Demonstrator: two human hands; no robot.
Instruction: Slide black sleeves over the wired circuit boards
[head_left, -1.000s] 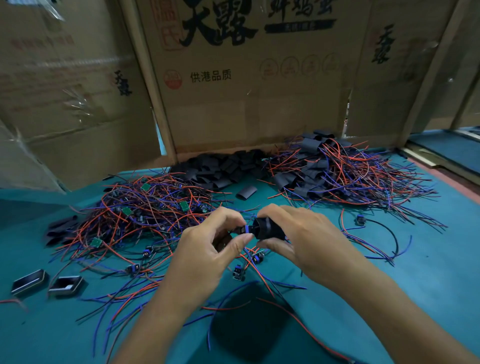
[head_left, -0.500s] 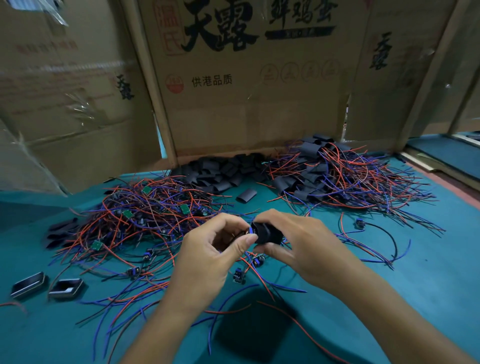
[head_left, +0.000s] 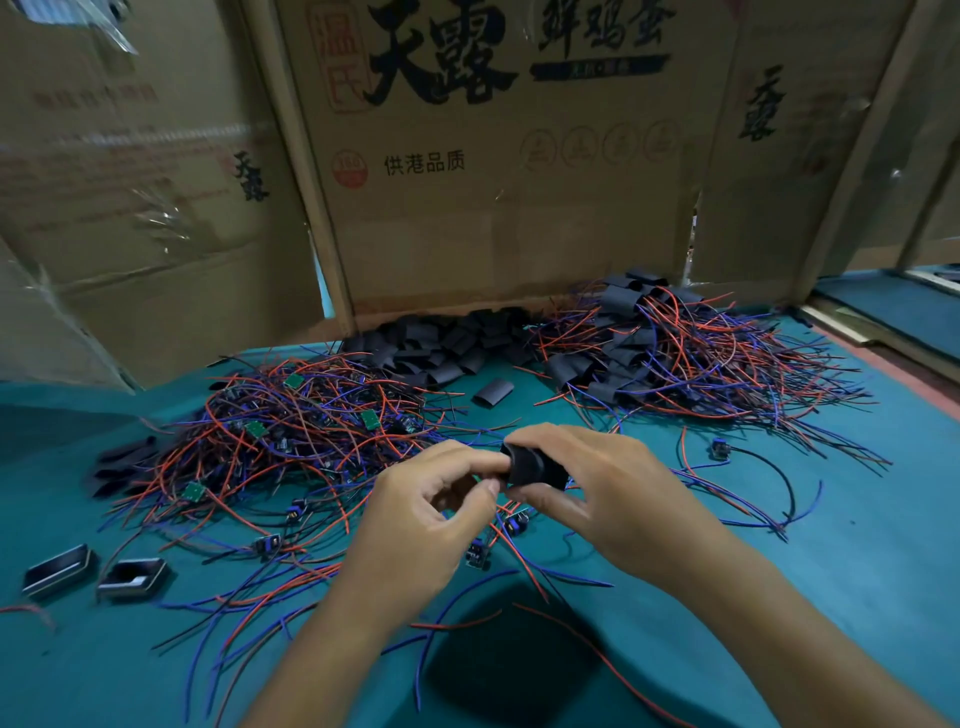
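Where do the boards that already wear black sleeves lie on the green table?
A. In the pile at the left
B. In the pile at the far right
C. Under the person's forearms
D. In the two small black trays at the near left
B: black sleeves show among the red and blue wires of the far-right pile, while the left pile shows bare green boards, and the loose sleeves lie between them by the cardboard.

Dim, even light with a dark shadow on the table (head_left: 857, 545) near the viewer; wide-angle bending and softness at edges.
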